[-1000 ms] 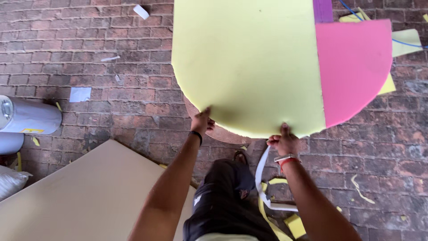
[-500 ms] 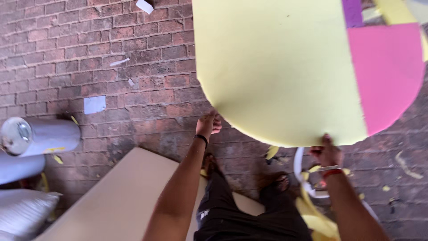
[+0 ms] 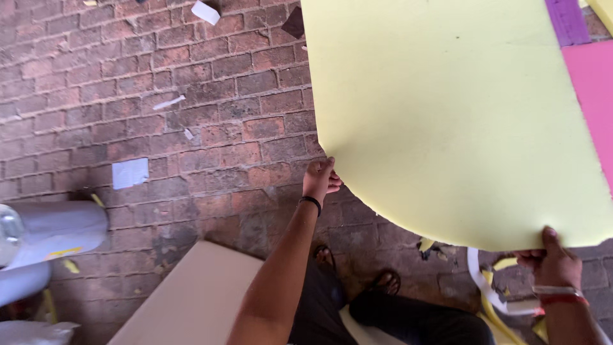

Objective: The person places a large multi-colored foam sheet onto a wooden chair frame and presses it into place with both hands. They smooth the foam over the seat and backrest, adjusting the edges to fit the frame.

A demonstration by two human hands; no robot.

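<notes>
We hold a large round yellow foam sheet (image 3: 447, 115) up over the brick floor (image 3: 128, 96). Our left hand (image 3: 321, 180) pinches its lower left edge, fingers tucked underneath. Our right hand (image 3: 549, 259) clamps the near right rim, thumb on top. A pink foam piece (image 3: 597, 96) lies behind it at right. A beige board (image 3: 191, 300) sits near left, and what look like white rolls (image 3: 54, 233) lie at far left.
</notes>
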